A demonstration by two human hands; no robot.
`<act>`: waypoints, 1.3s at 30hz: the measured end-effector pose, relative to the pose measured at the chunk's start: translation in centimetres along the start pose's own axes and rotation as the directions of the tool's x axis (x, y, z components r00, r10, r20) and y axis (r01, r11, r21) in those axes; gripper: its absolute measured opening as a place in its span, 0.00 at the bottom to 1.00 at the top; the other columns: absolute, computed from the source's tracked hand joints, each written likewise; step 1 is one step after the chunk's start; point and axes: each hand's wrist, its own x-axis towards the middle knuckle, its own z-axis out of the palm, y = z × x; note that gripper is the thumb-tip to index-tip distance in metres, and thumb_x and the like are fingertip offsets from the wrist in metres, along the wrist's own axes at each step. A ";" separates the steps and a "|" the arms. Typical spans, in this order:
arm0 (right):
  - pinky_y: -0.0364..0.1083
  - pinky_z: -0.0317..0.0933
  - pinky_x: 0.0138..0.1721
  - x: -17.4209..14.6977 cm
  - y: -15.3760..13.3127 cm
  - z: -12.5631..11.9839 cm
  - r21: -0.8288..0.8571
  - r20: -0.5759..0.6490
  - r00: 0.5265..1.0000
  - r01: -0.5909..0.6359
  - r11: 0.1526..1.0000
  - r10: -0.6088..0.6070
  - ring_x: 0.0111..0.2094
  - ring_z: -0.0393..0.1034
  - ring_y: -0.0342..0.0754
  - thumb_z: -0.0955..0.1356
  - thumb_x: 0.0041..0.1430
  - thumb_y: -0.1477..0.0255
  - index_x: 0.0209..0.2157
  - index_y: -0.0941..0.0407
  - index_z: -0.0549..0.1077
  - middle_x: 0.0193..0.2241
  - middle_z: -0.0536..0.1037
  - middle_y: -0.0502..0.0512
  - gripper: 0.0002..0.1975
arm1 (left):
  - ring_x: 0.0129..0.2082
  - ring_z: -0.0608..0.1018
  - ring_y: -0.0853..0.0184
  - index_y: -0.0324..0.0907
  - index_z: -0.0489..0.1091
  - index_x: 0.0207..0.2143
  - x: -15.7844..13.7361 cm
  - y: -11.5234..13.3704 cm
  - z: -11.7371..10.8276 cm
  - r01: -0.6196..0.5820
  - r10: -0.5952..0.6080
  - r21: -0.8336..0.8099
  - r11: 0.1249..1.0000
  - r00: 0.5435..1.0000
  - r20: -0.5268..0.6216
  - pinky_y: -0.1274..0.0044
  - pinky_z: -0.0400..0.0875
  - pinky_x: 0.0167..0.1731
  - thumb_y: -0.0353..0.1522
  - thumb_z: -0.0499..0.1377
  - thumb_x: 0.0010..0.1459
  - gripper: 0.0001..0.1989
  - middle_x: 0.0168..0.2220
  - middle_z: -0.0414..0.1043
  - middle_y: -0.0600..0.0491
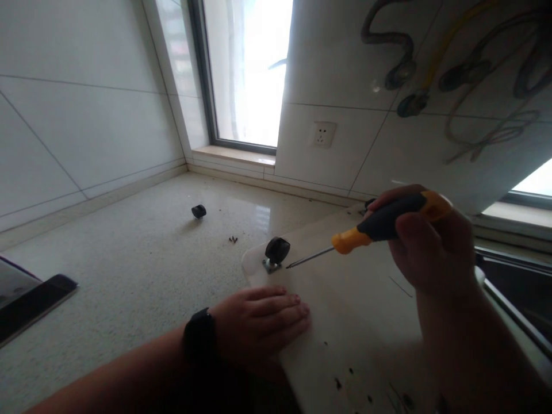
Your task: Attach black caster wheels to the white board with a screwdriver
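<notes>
My right hand [435, 247] is wrapped round a yellow and black screwdriver [388, 221]. Its tip points left and down, close beside the metal plate of a black caster wheel [277, 249]. That caster stands at the rounded corner of a white board [345, 299]. Whether the tip touches the board or a screw is too small to tell. My left hand [267, 316], with a dark watch on its wrist, lies flat on the board's near edge, fingers stretched out. Another black wheel [369, 204] shows partly behind my right hand.
A loose caster [199, 211] and a few small screws [233, 239] lie on the speckled floor [142, 270]. At left is a dark flat object [38, 305]. A wall socket [324, 134] and hoses [401, 52] are on the back wall. Holes [338, 383] mark the board's near part.
</notes>
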 end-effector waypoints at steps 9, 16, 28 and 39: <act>0.44 0.68 0.25 -0.6 1.1 1.1 0.012 0.032 0.999 -0.042 0.999 0.042 0.28 0.70 0.46 0.71 0.67 0.65 0.42 0.52 0.78 0.31 0.76 0.52 0.07 | 0.59 0.75 0.61 0.34 0.72 0.57 -0.3 0.7 1.4 0.077 -0.075 0.006 0.997 0.988 -0.138 0.66 0.71 0.60 0.42 0.50 0.74 0.23 0.57 0.77 0.49; 0.45 0.67 0.23 -0.6 1.0 1.9 -0.064 0.019 1.000 -0.023 0.998 0.024 0.26 0.70 0.47 0.72 0.65 0.63 0.42 0.52 0.79 0.29 0.76 0.53 0.08 | 0.59 0.75 0.60 0.36 0.72 0.56 -0.6 0.8 1.9 0.077 -0.081 -0.029 0.997 0.985 -0.152 0.66 0.73 0.57 0.41 0.55 0.72 0.20 0.57 0.77 0.48; 0.45 0.66 0.22 -0.5 2.1 1.7 0.017 -0.063 0.995 -0.082 0.996 0.083 0.25 0.69 0.47 0.73 0.64 0.60 0.39 0.52 0.80 0.28 0.75 0.52 0.10 | 0.59 0.75 0.58 0.35 0.72 0.58 -1.1 0.5 2.1 0.059 -0.059 -0.006 0.998 0.990 -0.126 0.65 0.73 0.57 0.47 0.55 0.70 0.27 0.59 0.75 0.46; 0.44 0.64 0.15 0.1 2.8 2.1 0.101 -0.134 0.989 -0.053 0.994 0.066 0.21 0.67 0.46 0.72 0.63 0.62 0.34 0.50 0.81 0.24 0.73 0.51 0.08 | 0.57 0.76 0.62 0.39 0.73 0.55 -0.6 0.5 1.7 0.092 -0.086 0.033 0.995 0.985 -0.149 0.69 0.73 0.58 0.35 0.59 0.69 0.16 0.57 0.77 0.49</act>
